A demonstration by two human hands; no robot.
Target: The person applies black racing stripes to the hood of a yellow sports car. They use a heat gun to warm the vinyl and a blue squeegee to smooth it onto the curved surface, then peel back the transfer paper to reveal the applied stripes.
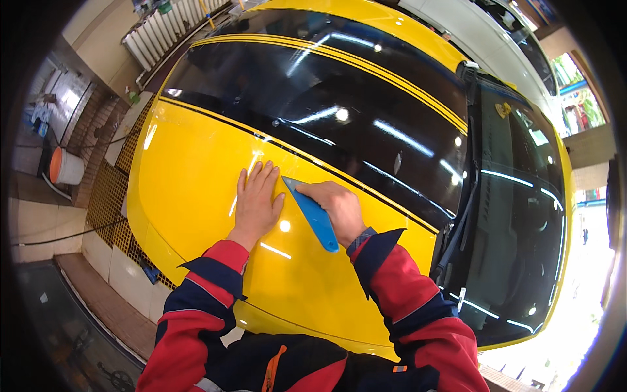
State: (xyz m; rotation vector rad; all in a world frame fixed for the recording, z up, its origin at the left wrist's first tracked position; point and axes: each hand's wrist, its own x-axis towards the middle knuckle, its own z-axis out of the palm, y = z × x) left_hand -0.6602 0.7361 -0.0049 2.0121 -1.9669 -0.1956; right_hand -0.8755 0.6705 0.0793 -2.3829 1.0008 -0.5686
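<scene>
Here the left hand (pixel 256 199) lies flat on the yellow hood (pixel 196 189), palm down, fingers straight and close together, pointing toward the wide black stripe (pixel 326 111). It holds nothing. Just beside it, the right hand (pixel 339 206) grips a blue squeegee (pixel 313 214), a flat, roughly triangular plastic blade. Its upper corner sits near the left fingertips, and its long edge runs down along the paint toward the right wrist. The right fingers curl over the blade's far side, pressing it against the hood. Both hands rest on the yellow area just short of the thin black pinstripe (pixel 287 151) that edges the wide black stripe. Two thin yellow lines (pixel 366 62) run through the black near its far side. Red sleeves with dark blue cuffs come in from the lower edge.

To the right lies the dark windshield (pixel 522 215) with a wiper (pixel 457 228) at its base; a small yellow sticker (pixel 503 109) sits near the top of the glass, too small to make out. Left of the car, a yellow floor grating (pixel 108 202) runs alongside, and an orange-and-white bucket (pixel 64 166) stands further out by the brick wall. A white car (pixel 483 32) stands beyond.
</scene>
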